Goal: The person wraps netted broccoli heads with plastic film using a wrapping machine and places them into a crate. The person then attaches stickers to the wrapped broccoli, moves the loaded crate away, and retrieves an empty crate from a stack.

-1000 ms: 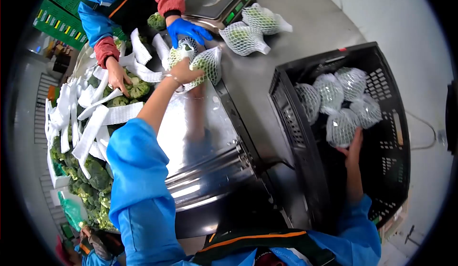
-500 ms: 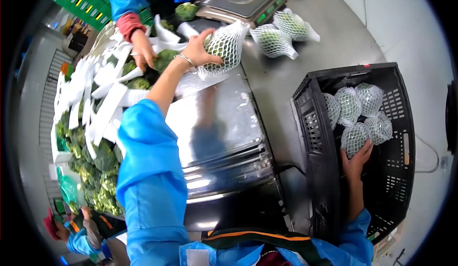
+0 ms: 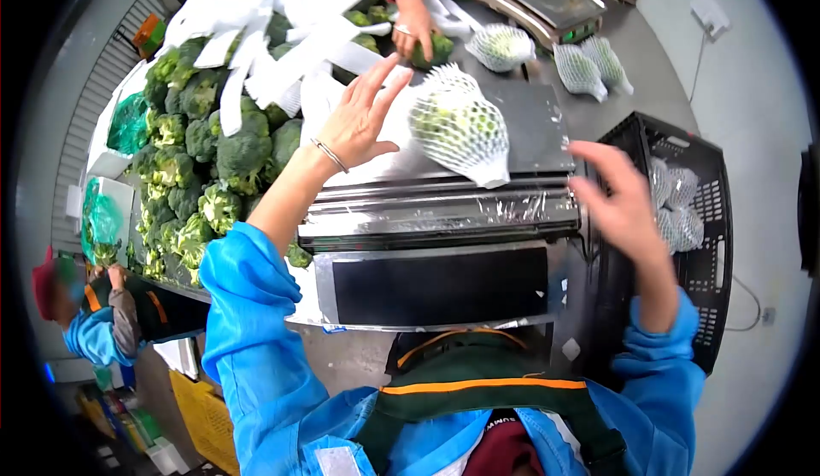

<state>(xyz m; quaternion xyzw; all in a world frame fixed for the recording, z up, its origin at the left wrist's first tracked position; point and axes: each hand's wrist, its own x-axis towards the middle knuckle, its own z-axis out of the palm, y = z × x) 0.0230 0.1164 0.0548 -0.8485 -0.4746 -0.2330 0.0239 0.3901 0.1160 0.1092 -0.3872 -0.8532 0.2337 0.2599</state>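
Bright, even light; glare streaks the metal wrapping machine (image 3: 444, 211); right of it, the moving hand (image 3: 623, 203) blurs; edges bow into black.

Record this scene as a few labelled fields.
left hand: left hand open, left of a green head in white foam netting
right hand: right hand open, blurred, near the black plastic crate
surface: silver metal machine under the netted head
crate: several white-netted heads
other person: bare hand at an unwrapped broccoli head
left side: loose green broccoli heads, white foam sleeves on top
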